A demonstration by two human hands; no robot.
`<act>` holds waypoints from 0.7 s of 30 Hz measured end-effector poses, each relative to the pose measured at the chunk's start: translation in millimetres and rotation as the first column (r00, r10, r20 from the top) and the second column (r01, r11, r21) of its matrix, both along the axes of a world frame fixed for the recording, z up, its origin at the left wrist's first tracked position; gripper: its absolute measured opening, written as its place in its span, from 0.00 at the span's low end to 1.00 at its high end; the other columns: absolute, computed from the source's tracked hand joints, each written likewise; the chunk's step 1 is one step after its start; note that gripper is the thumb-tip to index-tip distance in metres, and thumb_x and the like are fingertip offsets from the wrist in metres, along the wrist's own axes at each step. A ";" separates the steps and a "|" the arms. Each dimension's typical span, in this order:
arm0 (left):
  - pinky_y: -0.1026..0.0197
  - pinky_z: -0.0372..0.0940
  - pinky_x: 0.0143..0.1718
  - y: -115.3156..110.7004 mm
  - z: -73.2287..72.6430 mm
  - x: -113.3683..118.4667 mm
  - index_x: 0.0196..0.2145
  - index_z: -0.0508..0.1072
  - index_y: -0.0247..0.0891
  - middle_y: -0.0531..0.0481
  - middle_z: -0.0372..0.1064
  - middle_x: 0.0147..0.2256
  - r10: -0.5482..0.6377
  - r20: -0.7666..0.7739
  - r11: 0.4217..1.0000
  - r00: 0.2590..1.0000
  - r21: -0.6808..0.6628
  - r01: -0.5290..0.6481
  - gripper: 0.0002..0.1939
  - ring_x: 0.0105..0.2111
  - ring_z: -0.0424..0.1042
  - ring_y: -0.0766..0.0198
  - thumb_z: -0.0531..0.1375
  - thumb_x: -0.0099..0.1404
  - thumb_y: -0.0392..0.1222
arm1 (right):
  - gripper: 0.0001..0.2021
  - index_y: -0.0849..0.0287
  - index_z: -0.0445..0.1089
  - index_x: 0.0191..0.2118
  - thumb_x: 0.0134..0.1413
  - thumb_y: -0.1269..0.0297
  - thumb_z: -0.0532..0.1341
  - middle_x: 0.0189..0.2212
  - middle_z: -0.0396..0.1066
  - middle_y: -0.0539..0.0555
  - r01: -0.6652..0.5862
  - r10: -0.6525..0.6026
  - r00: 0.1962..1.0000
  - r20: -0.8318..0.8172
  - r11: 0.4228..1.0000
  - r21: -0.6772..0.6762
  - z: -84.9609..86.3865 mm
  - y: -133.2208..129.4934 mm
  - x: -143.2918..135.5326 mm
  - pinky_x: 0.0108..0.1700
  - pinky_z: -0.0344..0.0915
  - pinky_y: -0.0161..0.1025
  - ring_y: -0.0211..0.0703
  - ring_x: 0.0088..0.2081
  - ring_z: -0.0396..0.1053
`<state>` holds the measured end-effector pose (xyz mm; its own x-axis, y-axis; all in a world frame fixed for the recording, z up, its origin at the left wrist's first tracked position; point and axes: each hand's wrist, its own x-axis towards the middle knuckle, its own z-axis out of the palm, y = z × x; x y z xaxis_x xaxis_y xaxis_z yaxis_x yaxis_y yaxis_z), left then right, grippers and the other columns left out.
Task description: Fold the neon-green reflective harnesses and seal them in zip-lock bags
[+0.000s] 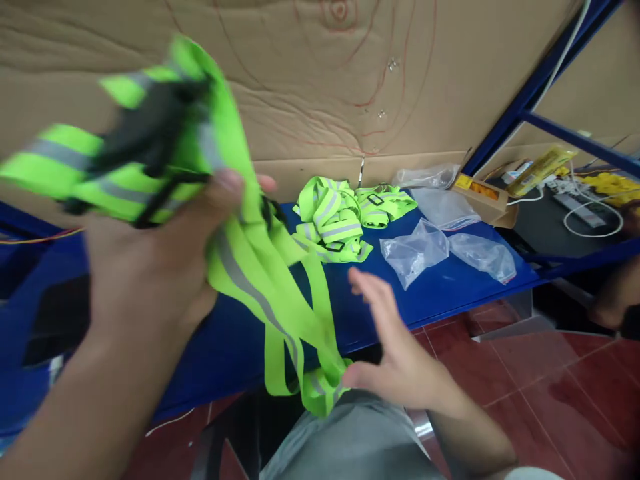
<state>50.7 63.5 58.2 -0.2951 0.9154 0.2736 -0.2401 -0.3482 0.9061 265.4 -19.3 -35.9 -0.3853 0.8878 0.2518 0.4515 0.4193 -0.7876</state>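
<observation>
Hanging from the left hand, the reflective strap vest is bunched at the top, where the fingers are closed round it up near the person's face, and its loose neon straps fall down and to the right, ending in a small heap on the lap. So its long axis runs from upper left to lower right, high end gripped, low end free. The right hand is spread, fingers flat and holding nothing; its heel sits just beside the lower strap ends, perhaps touching them, though I cannot tell. That makes the right hand the nearer one to the dangling end.

Farther off on the blue tabletop lies a pile of folded vests against the cardboard backing, with clear plastic bags to their right, well apart from both hands.
</observation>
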 end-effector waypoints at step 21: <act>0.51 0.76 0.46 15.3 -50.7 -3.3 0.45 0.84 0.44 0.46 0.82 0.43 -0.635 -0.193 0.768 0.748 -0.260 0.585 0.21 0.45 0.80 0.48 0.77 0.55 0.51 | 0.31 0.49 0.69 0.66 0.59 0.51 0.72 0.67 0.69 0.54 -0.473 0.398 0.865 0.307 0.851 0.229 116.8 126.9 0.6 0.71 0.63 0.54 0.54 0.69 0.65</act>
